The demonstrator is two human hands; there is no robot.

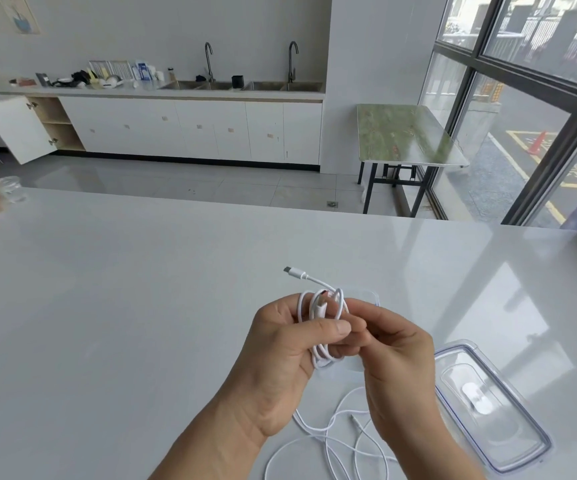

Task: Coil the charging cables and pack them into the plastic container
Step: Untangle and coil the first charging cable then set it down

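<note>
White coiled cable (339, 304) held above the tabletop (107, 306), one plug sticking up. Left grip (287, 351) clenched round the loops; right grip (396, 368) pinches the coil's side. Loose cable (328, 441) lies beneath on the tabletop. Clear container (366, 296) faint behind the hands; lid (508, 431) flat at right.

Bright daylight from the windows (522, 81) glares off the white table (107, 306); edges bend, slightly soft.

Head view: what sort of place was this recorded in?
Probably a shared office pantry or break-room kitchen: a long counter with two sinks and tall faucets, white cabinets beneath it, and floor-to-ceiling windows onto a street.
</note>
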